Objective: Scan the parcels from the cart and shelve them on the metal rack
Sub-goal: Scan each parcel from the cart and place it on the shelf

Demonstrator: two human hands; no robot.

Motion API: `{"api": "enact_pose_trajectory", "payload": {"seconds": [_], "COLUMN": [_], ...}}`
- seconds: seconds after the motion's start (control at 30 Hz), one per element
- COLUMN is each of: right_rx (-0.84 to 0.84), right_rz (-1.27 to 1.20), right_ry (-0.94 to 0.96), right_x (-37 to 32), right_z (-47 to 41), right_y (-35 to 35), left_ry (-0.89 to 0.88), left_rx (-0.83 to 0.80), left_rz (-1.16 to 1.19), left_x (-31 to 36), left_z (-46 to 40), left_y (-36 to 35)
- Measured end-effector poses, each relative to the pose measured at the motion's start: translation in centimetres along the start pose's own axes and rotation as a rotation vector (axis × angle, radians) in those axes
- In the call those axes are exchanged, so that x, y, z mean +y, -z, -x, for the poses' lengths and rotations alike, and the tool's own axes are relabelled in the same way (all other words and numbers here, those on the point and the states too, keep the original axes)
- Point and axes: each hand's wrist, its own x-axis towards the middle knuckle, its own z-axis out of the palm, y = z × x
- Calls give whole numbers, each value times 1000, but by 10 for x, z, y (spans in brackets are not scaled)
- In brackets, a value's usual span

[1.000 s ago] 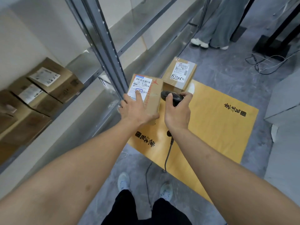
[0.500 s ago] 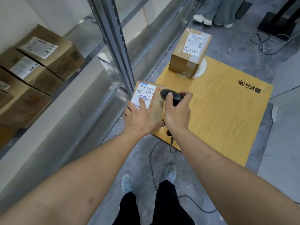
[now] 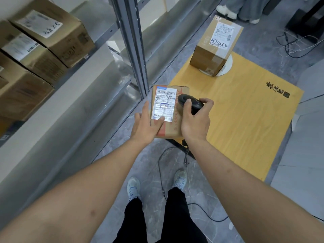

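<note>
Two hands at work: left hand (image 3: 146, 126) carries the small parcel (image 3: 169, 111); right hand (image 3: 195, 120) has its grip clamped round the black scanner (image 3: 190, 101).
Left grip: fingers reach under and along the parcel's left side, thumb pressed flat on the white label (image 3: 164, 105); a clamping hold, not a loose one.
Parcel's place: lifted, above the near left corner of the yellow cart deck (image 3: 245, 120), just right of the grey rack upright (image 3: 135, 46).
Long axis: runs away from the person, label face up, barcode at the far end.
Scanner to label: scanner head sits just right of the label's upper half, touching or nearly touching the parcel's right edge; a blue aiming frame shows on the label's middle.
Rack direction: metal rack (image 3: 84, 95) lies to the left, so the left hand is the nearer one for shelving.
Shelf state: shelved boxes (image 3: 47, 32) fill the upper left; the bare shelf run is beside and below them.
Still on cart: second parcel (image 3: 216, 48) at the far end, well apart from both hands.
Judged step: scanning this parcel; shelving it probably comes next, a swing leftward past the upright.
Risk: parcel corner could catch the upright.
</note>
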Motion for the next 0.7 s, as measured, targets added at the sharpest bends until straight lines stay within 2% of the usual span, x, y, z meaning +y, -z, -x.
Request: {"api": "enact_pose_trajectory", "payload": {"seconds": [0.1, 0.3, 0.57, 0.7], "right_rx": [-1, 9, 2, -19], "right_rz": [12, 43, 45, 29], "right_ry": [3, 28, 55, 77], "right_x": [2, 2, -8, -28], "right_z": [0, -1, 6, 17], "right_y": [-2, -2, -1, -5], "left_ry": [13, 110, 83, 37], "left_rx": [-86, -279, -351, -305], "left_rz": [195, 441, 478, 473], "left_x": [-10, -19, -21, -17], "left_z": [-2, -9, -7, -2], "left_y": [-3, -9, 7, 29]}}
